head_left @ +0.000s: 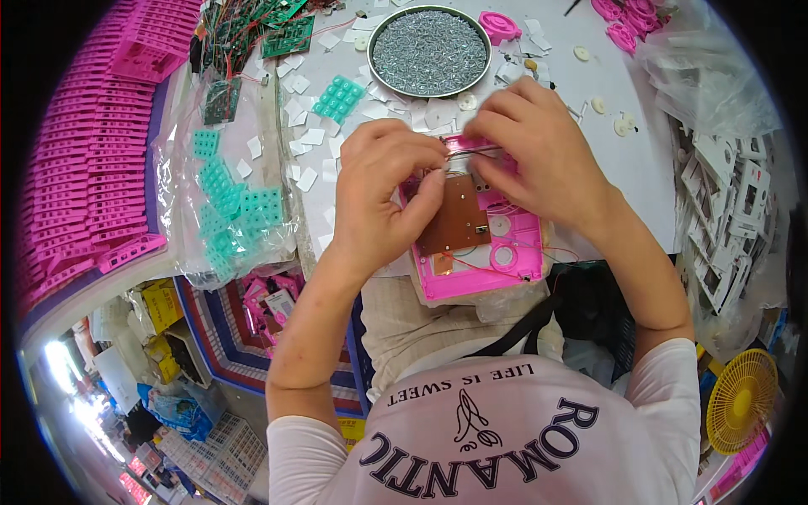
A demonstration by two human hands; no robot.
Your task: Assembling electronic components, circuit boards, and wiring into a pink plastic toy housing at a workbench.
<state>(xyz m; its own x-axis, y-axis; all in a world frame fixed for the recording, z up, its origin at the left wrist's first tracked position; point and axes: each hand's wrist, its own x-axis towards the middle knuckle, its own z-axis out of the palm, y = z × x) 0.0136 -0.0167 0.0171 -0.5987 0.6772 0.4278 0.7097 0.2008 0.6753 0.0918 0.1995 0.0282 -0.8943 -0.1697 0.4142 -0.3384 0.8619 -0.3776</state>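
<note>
- Pink plastic casing (461, 287) lies under both hands, brown rectangular circuit board (454, 220) inside.
- Left hand (389, 178): fingers curled at board's far end; cannot tell grasp.
- Right hand (539, 156): fingers bent, blurred; cannot tell grasp.

Before you, the casing (471, 284) contains the circuit board (454, 215); left of that casing lie keypads (261, 206); beyond it stands the dish (371, 62).

One brown board (457, 217), one dish (429, 95)
</note>
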